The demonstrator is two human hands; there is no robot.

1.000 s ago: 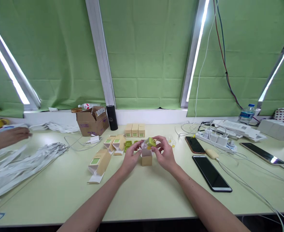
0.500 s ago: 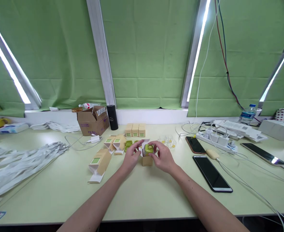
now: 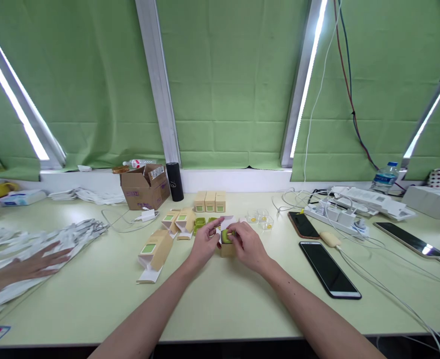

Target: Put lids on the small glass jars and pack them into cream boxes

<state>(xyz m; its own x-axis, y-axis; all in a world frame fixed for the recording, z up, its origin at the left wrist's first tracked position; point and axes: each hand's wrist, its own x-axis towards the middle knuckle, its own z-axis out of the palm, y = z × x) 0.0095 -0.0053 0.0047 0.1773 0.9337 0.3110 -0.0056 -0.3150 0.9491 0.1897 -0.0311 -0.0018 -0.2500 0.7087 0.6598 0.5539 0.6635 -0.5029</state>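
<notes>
A small kraft cardboard box (image 3: 227, 251) stands upright in front of me with its white flap raised at the back. A small jar with a green lid (image 3: 225, 237) sits partly down in its opening. My right hand (image 3: 249, 245) pinches the jar's lid from the right. My left hand (image 3: 204, 241) is closed against the left side of the box, steadying it, its index finger near the flap. Green lids (image 3: 199, 223) lie just beyond my left hand. Several clear cups with yellow bits (image 3: 259, 217) stand behind my right hand.
Open kraft boxes (image 3: 155, 249) lie to the left; three closed ones (image 3: 210, 202) stand behind. A carton (image 3: 145, 187) and black bottle (image 3: 174, 181) stand farther back. Phones (image 3: 330, 269) and a power strip (image 3: 335, 219) lie right. Another person's hand (image 3: 36, 264) rests on white strips (image 3: 81, 230).
The green-lidded jar has gone lower into the box, with my right hand moving slightly left and down. Another person's hand has come in at the left onto the white strips.
</notes>
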